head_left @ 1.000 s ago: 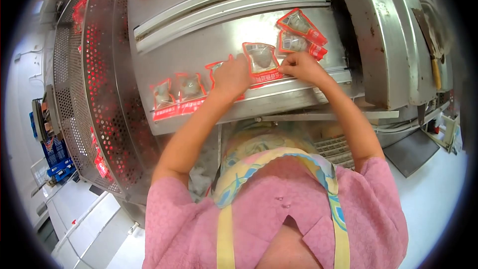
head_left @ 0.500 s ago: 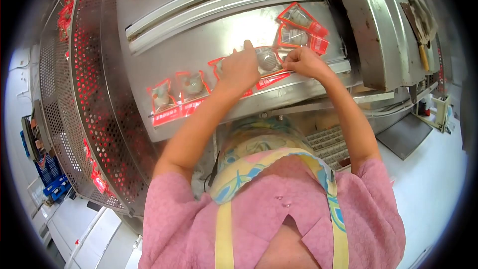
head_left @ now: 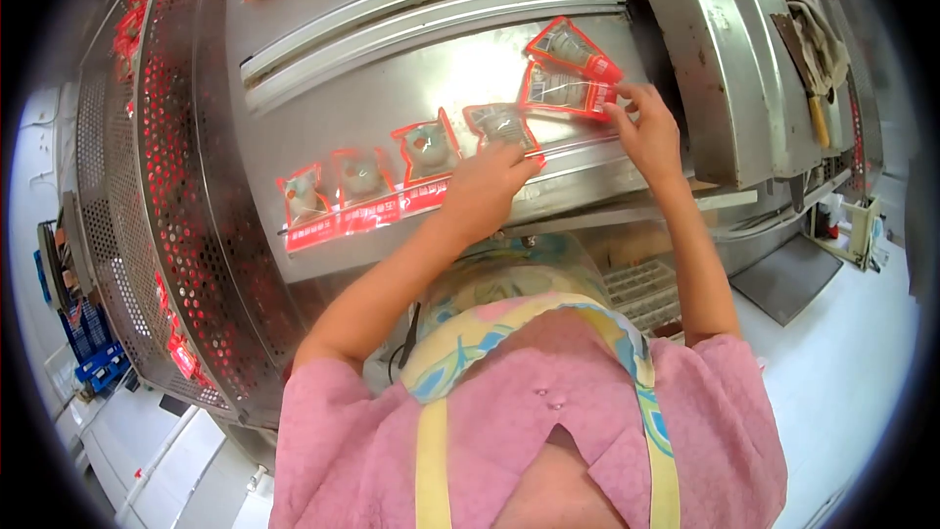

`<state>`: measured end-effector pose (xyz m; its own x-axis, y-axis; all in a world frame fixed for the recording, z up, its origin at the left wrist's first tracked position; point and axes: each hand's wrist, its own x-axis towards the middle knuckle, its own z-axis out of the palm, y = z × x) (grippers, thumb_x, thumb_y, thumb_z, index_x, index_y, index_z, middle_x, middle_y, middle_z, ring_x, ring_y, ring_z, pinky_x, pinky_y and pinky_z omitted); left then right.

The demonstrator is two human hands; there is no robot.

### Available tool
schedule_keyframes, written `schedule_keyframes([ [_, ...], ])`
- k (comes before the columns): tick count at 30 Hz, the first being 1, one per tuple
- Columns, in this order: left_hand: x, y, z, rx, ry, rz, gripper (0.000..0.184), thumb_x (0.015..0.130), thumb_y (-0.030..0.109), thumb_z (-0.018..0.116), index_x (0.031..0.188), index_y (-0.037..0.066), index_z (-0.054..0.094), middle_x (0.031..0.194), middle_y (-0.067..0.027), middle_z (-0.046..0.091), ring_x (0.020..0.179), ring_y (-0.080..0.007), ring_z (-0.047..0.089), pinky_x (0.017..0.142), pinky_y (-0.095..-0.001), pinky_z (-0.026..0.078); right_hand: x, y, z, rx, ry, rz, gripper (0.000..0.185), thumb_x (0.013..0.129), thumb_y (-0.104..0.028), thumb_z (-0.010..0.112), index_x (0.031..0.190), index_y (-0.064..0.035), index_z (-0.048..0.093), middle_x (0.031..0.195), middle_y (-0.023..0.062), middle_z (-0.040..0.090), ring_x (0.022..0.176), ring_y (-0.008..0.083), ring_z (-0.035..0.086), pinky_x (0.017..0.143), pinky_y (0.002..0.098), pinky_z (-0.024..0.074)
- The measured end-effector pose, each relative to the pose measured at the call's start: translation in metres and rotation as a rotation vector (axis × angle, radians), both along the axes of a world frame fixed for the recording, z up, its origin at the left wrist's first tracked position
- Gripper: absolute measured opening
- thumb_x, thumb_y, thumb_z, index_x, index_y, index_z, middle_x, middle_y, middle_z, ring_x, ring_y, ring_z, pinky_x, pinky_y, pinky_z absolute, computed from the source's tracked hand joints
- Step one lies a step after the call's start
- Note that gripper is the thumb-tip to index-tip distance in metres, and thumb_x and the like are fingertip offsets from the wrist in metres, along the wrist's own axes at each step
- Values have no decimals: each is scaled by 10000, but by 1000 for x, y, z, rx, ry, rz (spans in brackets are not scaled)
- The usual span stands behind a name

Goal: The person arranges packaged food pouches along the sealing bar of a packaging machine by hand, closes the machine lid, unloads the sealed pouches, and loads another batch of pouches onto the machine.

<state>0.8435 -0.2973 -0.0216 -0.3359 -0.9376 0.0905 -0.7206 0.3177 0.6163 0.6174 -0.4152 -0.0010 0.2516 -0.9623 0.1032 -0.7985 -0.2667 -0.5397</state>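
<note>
Steel table, crossed by metal rails, with a perforated guard along its left side. Four red-edged packets lie in a slanting row near the front edge: the first packet at far left, then the second packet, the third packet and the fourth packet. The left hand covers the fourth one's near end; whether its fingers grip is hidden. Farther right, the upper packet lies just beyond the lower packet. Thumb and fingers of the right hand meet the lower one's red end; I cannot tell whether they pinch it.
</note>
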Motion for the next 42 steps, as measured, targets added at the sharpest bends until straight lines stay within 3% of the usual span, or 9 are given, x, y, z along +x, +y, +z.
schedule_keyframes([
  [5,-23,8,18,25,110,273,259,767,46,628,1024,76,625,906,-96,590,870,-310,581,675,-403,483,-9,-15,-20,67,21,10,481,763,-299,753,1138,-49,586,918,104,651,656,192,596,642,336,487],
  [10,-22,3,1,62,-98,142,318,777,110,681,1082,52,613,866,-104,608,820,-260,604,649,-380,485,-15,-26,-34,323,-202,-33,280,765,-177,738,957,-5,629,665,67,621,585,106,552,568,294,444],
  [16,-55,-51,29,1052,854,711,221,897,221,647,1030,47,618,969,-38,654,756,-96,589,589,-277,459,-12,-22,-16,588,-543,1,194,807,-171,720,771,4,644,635,-15,583,593,31,496,522,218,385],
  [20,-74,-75,2,1246,1414,915,183,904,214,631,938,48,563,847,-44,596,688,-98,577,430,-155,357,-15,-17,6,692,-455,74,293,785,-261,714,799,25,651,637,53,609,600,98,557,570,278,447],
  [25,-72,-77,-3,1267,1360,879,110,914,151,621,888,60,565,733,6,539,573,-36,516,372,-135,339,-33,-40,-6,829,-402,-33,584,847,-537,605,737,34,651,590,45,553,558,128,528,560,294,440],
  [28,-63,-82,8,1331,1363,802,98,909,138,626,877,69,564,702,22,516,554,-17,495,375,-131,346,-31,-46,-14,1003,-248,41,487,892,-476,592,747,-13,639,575,-4,515,472,71,412,444,247,323],
  [35,-54,-88,-5,1345,1184,635,129,875,142,680,868,85,564,698,34,532,528,-15,479,396,-136,360,-23,-52,-25,1415,-647,12,279,847,-286,706,719,-60,605,585,-3,528,444,52,417,368,196,229],
  [38,-48,-95,3,1157,879,557,212,821,150,735,896,50,564,698,14,544,547,-56,520,426,-197,405,-23,-56,-23,1289,-594,38,218,821,-226,725,751,-46,622,591,0,538,446,49,419,380,193,267],
  [42,-42,-93,-7,394,31,384,331,751,175,762,948,19,546,741,-98,624,654,-237,633,545,-372,485,-23,-57,-36,788,-282,97,244,726,-233,776,734,-13,670,590,37,597,506,105,532,460,265,387],
])
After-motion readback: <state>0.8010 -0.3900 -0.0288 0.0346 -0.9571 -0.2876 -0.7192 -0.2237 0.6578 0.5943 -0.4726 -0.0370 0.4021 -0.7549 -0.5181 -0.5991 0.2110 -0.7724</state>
